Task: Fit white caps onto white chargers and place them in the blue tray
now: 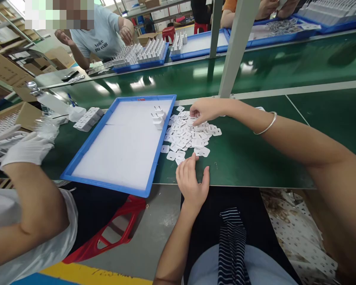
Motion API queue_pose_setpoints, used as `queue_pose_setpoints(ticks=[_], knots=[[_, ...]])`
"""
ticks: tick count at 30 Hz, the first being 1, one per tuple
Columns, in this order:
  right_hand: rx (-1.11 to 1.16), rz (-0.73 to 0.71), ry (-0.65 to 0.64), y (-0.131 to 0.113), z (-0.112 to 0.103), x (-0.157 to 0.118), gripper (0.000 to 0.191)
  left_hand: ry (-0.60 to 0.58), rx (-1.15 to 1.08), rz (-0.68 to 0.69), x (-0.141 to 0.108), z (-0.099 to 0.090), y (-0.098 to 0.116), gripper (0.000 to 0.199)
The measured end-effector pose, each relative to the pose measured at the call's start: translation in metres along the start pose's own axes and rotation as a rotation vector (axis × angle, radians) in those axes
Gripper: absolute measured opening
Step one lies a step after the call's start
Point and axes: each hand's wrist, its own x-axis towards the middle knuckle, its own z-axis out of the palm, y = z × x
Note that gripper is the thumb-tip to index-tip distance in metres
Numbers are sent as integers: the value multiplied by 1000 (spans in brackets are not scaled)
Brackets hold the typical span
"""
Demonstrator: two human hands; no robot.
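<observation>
A loose pile of small white square pieces with rounded corners (184, 134) lies on the green work surface (240, 158). My right hand (207, 111) comes in over the far side of the pile, its fingers bent down in a pinch among the pieces. Whatever those fingers hold is hidden. At the pile's near edge my left hand (192, 180) rests open, thumb apart, fingertips close to the nearest pieces. Left of the pile, a blue-rimmed tray (90, 148) with a white base carries several white plug adapters (158, 118), prongs up, in its far right corner.
A co-worker's gloved hand (28, 150) is at the left, near a cardboard box (28, 116) of white parts. A stack of white blocks (89, 118) stands beyond the tray. A metal post (235, 47) rises behind the pile. Across the line, another person sits by filled trays (154, 61).
</observation>
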Motion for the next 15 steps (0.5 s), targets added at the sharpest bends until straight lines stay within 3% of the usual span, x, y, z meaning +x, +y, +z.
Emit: queue_pose_setpoints(ticks=[5,15], knots=[[-23,64,-50,14,-2,-15,31,10,7,6,1,1,1,51],[-121,105,-52,3,14,-17,40,3,7,1,1,1,1,51]])
